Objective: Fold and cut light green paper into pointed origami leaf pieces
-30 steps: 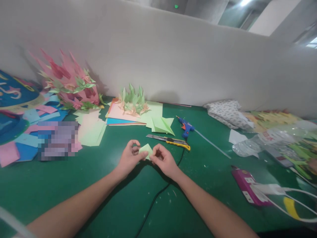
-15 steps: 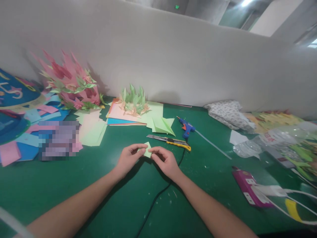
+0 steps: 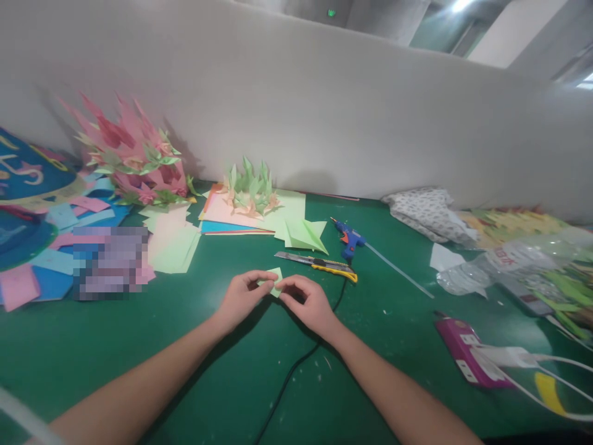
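A small piece of pale green paper (image 3: 277, 288) is held between both hands above the green table. My left hand (image 3: 243, 296) pinches its left side between thumb and fingers. From the other side, my right hand (image 3: 306, 301) pinches the paper's right edge, its fingertips almost meeting the left thumb. The fingers cover part of the paper, so its folds cannot be made out. Just beyond the hands lies a yellow utility knife (image 3: 331, 267) with its blade out. A blue glue gun (image 3: 351, 240) with a long glue stick in it rests behind the knife.
Folded green paper (image 3: 303, 235) and a green and peach paper crown (image 3: 250, 188) sit on stacked sheets (image 3: 290, 207). Pale green sheets (image 3: 173, 241) and a pink paper crown (image 3: 139, 154) stand left. On the right are a plastic bottle (image 3: 486, 269) and a purple power strip (image 3: 467, 349).
My right fingertips have shifted slightly left over the paper, closer to the left thumb. The paper has turned a little; everything else on the table stays put.
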The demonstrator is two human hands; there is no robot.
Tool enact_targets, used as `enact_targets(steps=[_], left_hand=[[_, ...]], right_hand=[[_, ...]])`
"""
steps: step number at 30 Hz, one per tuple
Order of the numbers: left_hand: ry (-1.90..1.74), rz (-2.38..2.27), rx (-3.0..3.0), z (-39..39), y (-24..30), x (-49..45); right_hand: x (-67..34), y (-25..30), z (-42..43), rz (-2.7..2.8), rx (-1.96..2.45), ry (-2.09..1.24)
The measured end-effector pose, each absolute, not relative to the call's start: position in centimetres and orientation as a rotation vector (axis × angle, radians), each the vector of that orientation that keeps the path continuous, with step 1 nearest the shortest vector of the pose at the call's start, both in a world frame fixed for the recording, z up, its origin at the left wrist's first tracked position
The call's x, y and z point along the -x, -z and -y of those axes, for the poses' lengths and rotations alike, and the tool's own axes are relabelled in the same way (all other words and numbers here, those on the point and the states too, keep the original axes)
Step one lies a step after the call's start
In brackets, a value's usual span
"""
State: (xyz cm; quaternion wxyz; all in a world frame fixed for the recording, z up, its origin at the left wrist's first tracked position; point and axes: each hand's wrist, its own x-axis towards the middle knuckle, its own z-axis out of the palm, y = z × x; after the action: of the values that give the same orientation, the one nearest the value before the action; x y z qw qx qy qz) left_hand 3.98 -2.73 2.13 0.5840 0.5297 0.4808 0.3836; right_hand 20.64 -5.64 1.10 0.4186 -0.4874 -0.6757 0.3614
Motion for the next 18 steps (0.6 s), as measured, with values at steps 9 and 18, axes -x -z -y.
enact_targets(steps=[9,18], left_hand=[[-0.891,-1.128,-1.131,2.68,-2.05,-3.96],[-0.879,-1.093,-1.124,2.6,-1.63,-3.94]], right_hand=[[-20.68,-0.9,5.67,1.674,1.239,-0.899],[-20.64,-1.26,5.67,1.688,1.258,-0.894]])
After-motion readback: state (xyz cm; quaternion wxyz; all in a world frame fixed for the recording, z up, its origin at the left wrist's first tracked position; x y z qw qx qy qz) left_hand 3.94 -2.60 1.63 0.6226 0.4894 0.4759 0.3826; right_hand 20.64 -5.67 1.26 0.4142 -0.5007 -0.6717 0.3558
